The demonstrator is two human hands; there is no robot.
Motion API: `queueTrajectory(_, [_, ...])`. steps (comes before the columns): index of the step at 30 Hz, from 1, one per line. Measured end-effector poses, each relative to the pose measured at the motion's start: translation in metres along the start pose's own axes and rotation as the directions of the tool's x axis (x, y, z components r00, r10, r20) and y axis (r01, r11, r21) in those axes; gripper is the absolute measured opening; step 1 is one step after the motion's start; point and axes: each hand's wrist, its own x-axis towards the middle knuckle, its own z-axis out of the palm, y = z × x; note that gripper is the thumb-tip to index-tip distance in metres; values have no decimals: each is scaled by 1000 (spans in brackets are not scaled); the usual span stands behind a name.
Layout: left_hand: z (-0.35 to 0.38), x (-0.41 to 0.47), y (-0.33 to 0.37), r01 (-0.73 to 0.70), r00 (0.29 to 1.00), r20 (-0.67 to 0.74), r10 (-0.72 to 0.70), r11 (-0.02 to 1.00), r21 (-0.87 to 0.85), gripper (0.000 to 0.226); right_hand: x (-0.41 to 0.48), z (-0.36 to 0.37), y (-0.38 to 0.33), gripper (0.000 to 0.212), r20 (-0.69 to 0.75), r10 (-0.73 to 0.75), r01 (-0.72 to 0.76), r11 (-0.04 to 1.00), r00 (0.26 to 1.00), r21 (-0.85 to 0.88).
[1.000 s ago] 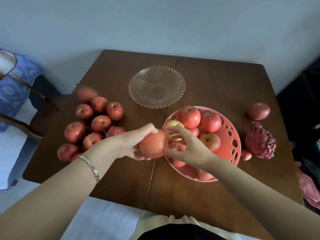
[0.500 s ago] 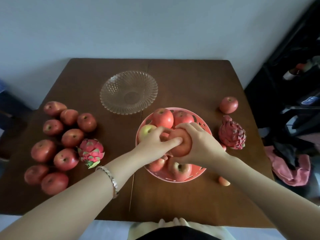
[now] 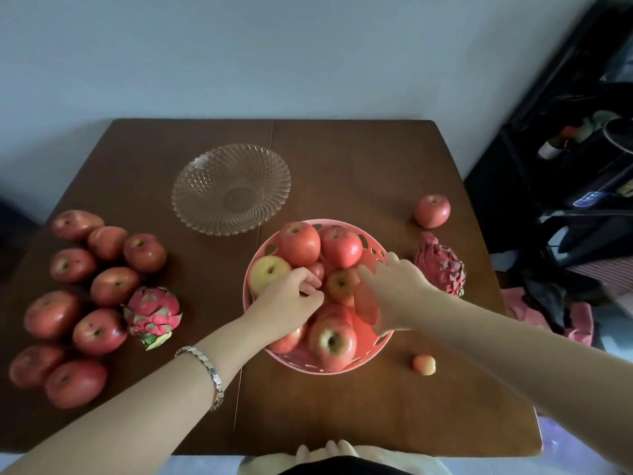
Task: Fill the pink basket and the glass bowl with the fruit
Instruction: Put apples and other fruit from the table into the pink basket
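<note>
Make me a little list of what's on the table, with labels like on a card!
pink basket: near the middle, holding a pile of apples
glass bowl: behind the basket, nothing in it
loose apples: a group on the left side
lone apple: right side, by itself
dragon fruits: one on the left, one on the right
small fruit: in front of the basket on the right
left hand: over the basket, fingers curled
right hand: over the basket, fingers spread
</note>
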Motion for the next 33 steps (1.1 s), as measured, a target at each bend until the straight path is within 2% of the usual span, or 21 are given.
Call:
queueTrajectory(3, [1, 2, 0, -17, 999, -27, 18, 999, 38, 18, 4, 12, -12, 76, 46, -40, 43, 997, 998, -67])
queueTrajectory(6, [3, 5, 1, -13, 1000, -23, 14, 999, 44, 17, 5, 23, -19, 73, 133, -50, 44, 998, 990, 49])
queueTrajectory(10, [7, 16, 5, -10, 1000, -12, 11, 993, 118, 17, 4, 25, -10, 82, 120, -19, -8, 975, 993, 220])
queueTrajectory(12, [13, 23, 8, -28, 998, 57, 18, 983, 179, 24, 2, 27, -3, 83, 124, -11, -24, 959, 992, 283])
queueTrajectory(15, [28, 35, 21, -105, 971, 235, 43, 961, 257, 33, -2, 24, 15, 83, 175, -124, 25, 876, 977, 482])
queueTrajectory(17, [36, 46, 29, -132, 955, 295, 26, 929, 345, 36, 2, 14, 40, 66, 209, -163, -7, 774, 964, 633])
queueTrajectory(18, [39, 52, 33, -135, 951, 309, 11, 913, 385, 37, 8, 9, 56, 51, 182, -122, -37, 725, 976, 687])
queueTrajectory(20, [44, 67, 37, -127, 947, 319, -23, 887, 444, 39, 26, 6, 89, 30, 8, 104, -73, 637, 995, 767])
queueTrajectory(22, [49, 81, 37, -103, 947, 315, -66, 865, 490, 35, 52, 7, 122, 30, -192, 385, -97, 616, 903, 781])
queueTrajectory(23, [51, 86, 36, -89, 948, 309, -82, 860, 502, 36, 65, 8, 135, 36, -239, 481, -139, 625, 844, 768])
queueTrajectory(24, [54, 90, 34, -84, 952, 295, -80, 858, 506, 38, 79, 10, 147, 44, -222, 553, -221, 622, 803, 752])
queueTrajectory(25, [56, 95, 31, -81, 958, 277, -73, 857, 508, 39, 93, 12, 158, 54, -144, 599, -327, 604, 788, 727])
queueTrajectory(27, [58, 101, 27, -73, 956, 280, -92, 846, 529, 37, 114, 20, 175, 75, 58, 600, -494, 596, 798, 634])
queueTrajectory(28, [59, 103, 25, -72, 952, 289, -101, 845, 531, 37, 123, 28, 181, 81, 134, 572, -529, 609, 809, 591])
queueTrajectory(30, [59, 104, 24, -77, 949, 302, -97, 852, 518, 38, 135, 45, 186, 81, 211, 517, -534, 624, 829, 571])
queueTrajectory(33, [56, 100, 23, -70, 964, 261, -56, 891, 448, 43, 139, 60, 187, 64, 168, 570, -530, 560, 804, 636])
